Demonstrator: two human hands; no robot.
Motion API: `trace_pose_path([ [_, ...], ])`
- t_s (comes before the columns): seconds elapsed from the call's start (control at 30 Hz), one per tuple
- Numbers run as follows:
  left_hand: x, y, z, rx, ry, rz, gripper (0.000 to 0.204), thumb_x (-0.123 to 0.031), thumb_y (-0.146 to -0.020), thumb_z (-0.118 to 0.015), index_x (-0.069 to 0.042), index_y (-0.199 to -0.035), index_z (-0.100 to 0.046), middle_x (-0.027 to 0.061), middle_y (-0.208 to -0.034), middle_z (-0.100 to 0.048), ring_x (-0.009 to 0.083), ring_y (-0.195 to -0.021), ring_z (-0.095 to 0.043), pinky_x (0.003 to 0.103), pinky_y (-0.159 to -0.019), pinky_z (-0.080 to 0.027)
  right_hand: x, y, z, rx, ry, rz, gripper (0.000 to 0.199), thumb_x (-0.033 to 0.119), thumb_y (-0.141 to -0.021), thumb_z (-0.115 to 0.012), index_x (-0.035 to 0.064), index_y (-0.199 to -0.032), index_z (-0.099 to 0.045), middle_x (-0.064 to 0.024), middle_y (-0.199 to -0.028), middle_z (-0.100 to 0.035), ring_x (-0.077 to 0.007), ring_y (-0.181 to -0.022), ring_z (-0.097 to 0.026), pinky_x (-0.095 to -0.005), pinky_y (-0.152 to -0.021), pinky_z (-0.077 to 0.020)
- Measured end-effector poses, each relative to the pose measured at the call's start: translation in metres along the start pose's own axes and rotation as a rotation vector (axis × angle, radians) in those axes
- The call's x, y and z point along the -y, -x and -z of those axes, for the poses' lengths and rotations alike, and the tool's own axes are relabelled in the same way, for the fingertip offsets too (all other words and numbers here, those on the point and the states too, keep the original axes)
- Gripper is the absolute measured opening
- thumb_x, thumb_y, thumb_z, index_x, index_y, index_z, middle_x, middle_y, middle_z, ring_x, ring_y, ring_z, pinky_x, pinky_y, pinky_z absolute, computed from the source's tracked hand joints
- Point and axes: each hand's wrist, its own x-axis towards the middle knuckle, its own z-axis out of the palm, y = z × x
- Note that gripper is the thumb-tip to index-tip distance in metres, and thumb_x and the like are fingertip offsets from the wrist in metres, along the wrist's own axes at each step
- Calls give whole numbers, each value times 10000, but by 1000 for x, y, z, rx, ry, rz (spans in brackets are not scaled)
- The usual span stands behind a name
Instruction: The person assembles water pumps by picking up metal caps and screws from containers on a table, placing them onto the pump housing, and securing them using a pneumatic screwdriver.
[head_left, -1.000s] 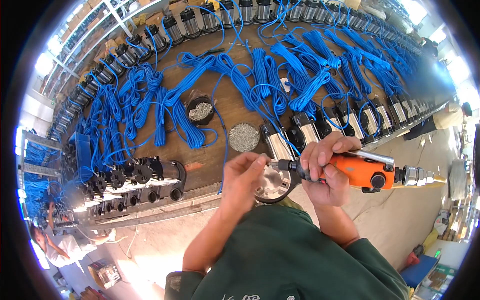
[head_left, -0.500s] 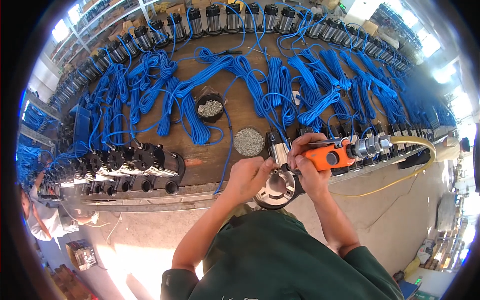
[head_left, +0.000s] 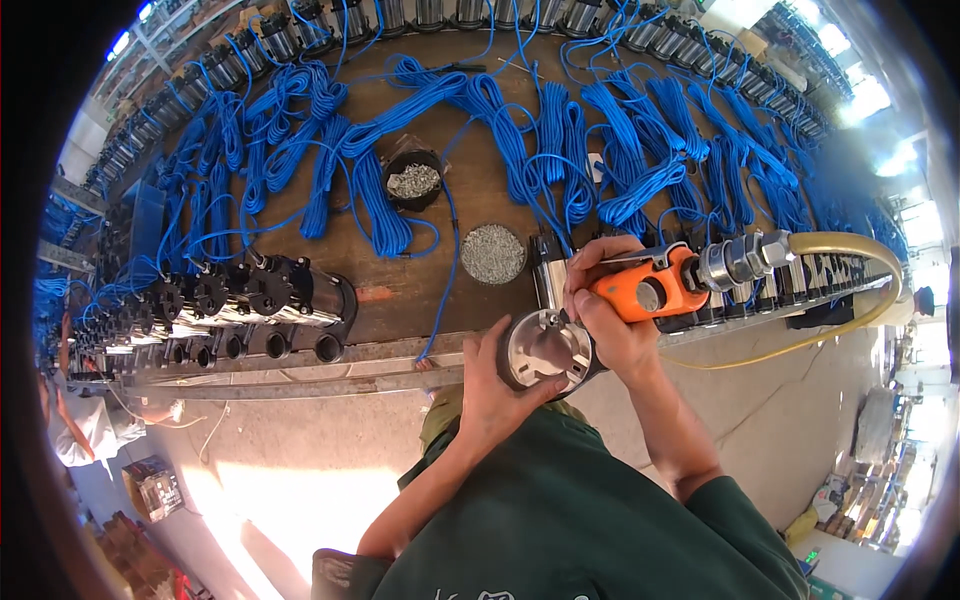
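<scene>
My left hand point(head_left: 490, 395) grips the rim of a submersible pump's round metal end point(head_left: 540, 350), its thumb across the near edge and fingers along the left side. The pump's shiny cylinder point(head_left: 549, 272) reaches away over the bench edge. In my right hand point(head_left: 618, 325) is an orange air screwdriver point(head_left: 650, 292), just above and right of the pump end. Its nose points left, and the fingers cover the tip, so contact with a screw cannot be made out. A yellow air hose point(head_left: 868, 248) runs from its back end.
Small screws point(head_left: 493, 253) lie in a round patch beyond the pump, with a black bowl point(head_left: 417, 204) of more behind. Blue cable coils point(head_left: 625, 165) cover much of the bench point(head_left: 400, 300). Several pumps point(head_left: 300, 295) stand along the left front; others line the far edge. A person point(head_left: 95, 430) is at far left.
My left hand has moved from above the pump end down to its left rim and now grips it. The right hand and air screwdriver have shifted slightly up and left. The view has tilted downward.
</scene>
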Motion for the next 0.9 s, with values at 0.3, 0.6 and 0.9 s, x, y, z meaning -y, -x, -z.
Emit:
trace_pose_path([
  [0.3,3,2,-9,0,22,-14,931,-257,-581,-897,14,-1337,-425,165,-1099,-445,303,-1012,-540,389,-863,-477,-5,-1,-2,-62,9,-34,201,-54,-721,-581,-4,-914,-548,-49,-793,-593,-99,-695,-567,-235,-620,-471],
  [0.6,4,1,-8,-12,9,-27,900,-248,-584,-894,14,-1313,-436,156,-1080,-470,293,-1001,-543,381,-864,-467,-8,-1,-6,-93,10,6,185,-44,-707,-610,-9,-888,-590,-54,-786,-612,-102,-706,-590,-239,-636,-489],
  [0.9,34,7,37,-147,1259,603,295,-36,-925,-479,50,-1205,-513,126,-1058,-583,233,-916,-589,280,-828,-499,24,15,-5,-95,-194,103,351,-76,-750,-488,19,-1086,-452,-107,-831,-572,-126,-632,-546,-260,-578,-474],
])
